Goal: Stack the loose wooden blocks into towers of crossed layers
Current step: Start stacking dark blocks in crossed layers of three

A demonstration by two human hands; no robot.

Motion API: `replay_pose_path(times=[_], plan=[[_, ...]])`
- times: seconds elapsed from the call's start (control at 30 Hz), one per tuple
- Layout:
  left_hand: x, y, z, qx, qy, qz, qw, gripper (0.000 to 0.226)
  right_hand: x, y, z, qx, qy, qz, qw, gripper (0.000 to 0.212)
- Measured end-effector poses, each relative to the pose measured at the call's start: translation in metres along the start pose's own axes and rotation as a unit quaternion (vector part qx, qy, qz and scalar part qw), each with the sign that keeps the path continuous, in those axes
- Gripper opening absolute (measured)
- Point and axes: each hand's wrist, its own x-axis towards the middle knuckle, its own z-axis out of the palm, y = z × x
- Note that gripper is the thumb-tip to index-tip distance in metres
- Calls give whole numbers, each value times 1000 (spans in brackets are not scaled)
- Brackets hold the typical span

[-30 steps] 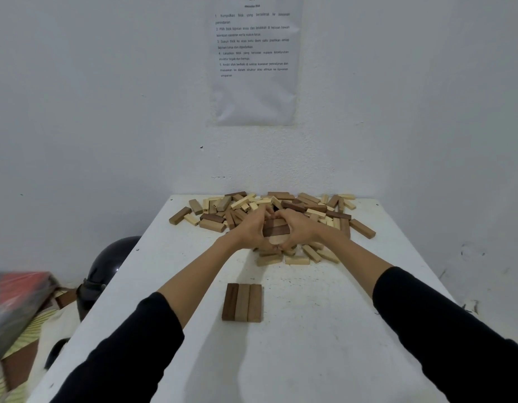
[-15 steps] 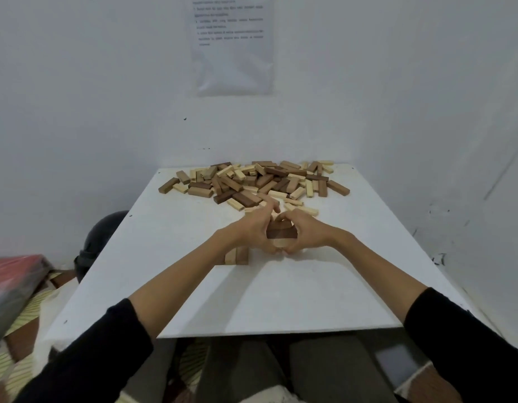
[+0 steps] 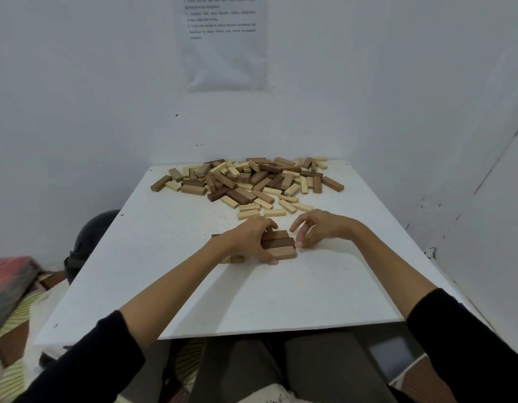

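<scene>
Right hand [image 3: 320,228] now lets go, fingers apart, at 3 o'clock of three smooth rectangular wooden blocks [image 3: 278,247]; left hand [image 3: 246,242] clamps them.

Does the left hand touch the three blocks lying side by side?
Touching. In the head view the left hand holds the three blocks, thumb against the near side and fingers over the far edge.

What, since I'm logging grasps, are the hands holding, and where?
Left hand grips the block layer by its near and far sides; right hand holds nothing.
</scene>
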Motion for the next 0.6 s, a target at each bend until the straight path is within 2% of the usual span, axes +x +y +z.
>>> replay_pose_path(times=[0.13, 0.37, 0.53, 0.6], plan=[[2, 2, -4, 20, -10, 9, 1000, 71, 7, 3, 5, 35, 11, 5, 999, 21], [4, 3, -5, 24, -16, 15, 999, 72, 10, 5, 8, 32, 43, -1, 999, 18], [1, -3, -7, 50, -4, -1, 999, 97, 9, 6, 5, 22, 53, 6, 998, 20], [-2, -9, -15, 97, -3, -18, 995, 97, 6, 7, 1, 3, 56, 9, 998, 23]])
